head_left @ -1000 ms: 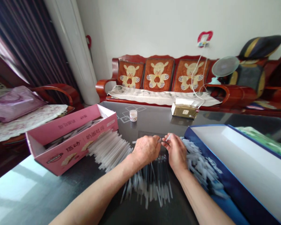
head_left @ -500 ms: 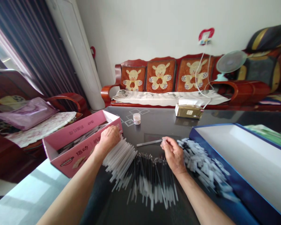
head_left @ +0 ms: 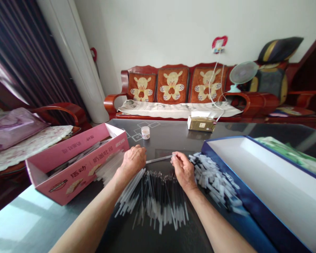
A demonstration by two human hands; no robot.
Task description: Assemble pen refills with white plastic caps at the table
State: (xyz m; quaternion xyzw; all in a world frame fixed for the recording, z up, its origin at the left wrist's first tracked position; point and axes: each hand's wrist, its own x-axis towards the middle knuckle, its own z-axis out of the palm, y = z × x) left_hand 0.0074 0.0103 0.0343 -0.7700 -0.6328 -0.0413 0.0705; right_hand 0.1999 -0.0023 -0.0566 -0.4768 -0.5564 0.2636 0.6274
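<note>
The right hand (head_left: 183, 170) is pinching a slim translucent tube (head_left: 159, 159); the left hand (head_left: 133, 160) is arching knuckles-up, its grip hidden.

A person's bare left forearm (head_left: 92, 207) slants up and inward; the left hand (head_left: 133, 160), knuckles up and fingers curled under, is beside the right end of the pink cardboard box (head_left: 84, 172). The right forearm (head_left: 213, 214) angles inward too, the right hand (head_left: 183, 169) farther right of that box, thumb and fingertips pinched together.

The right hand (head_left: 183, 171) pinches a thin pale tube (head_left: 159, 160).
</note>
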